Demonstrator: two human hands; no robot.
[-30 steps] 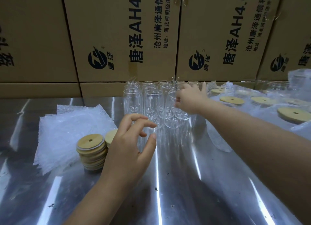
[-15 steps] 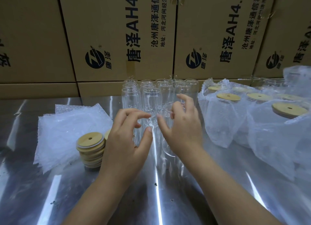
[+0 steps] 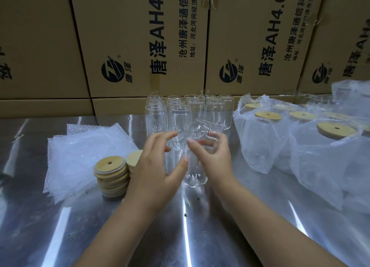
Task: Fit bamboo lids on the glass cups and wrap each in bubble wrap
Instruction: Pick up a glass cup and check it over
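Note:
My right hand (image 3: 214,158) grips a clear glass cup (image 3: 197,174) by its upper half and holds it tilted just above the steel table, mouth leaning away to the right. Beside the cup, my left hand (image 3: 156,166) has curved fingers and a thumb close to the glass; I cannot tell whether it touches. Several empty glass cups (image 3: 156,114) stand in rows behind. A stack of bamboo lids (image 3: 111,172) sits left of my left hand, with a second lid stack (image 3: 134,156) partly hidden behind it. Flat bubble wrap sheets (image 3: 84,152) lie further left.
Several lidded cups wrapped in bubble wrap (image 3: 266,138) stand crowded along the right side. Cardboard boxes (image 3: 140,46) form a wall at the back of the steel table (image 3: 180,236).
My right hand took a cup from the rows and drew it toward me, tilting it beside my left hand. The left hand has barely moved.

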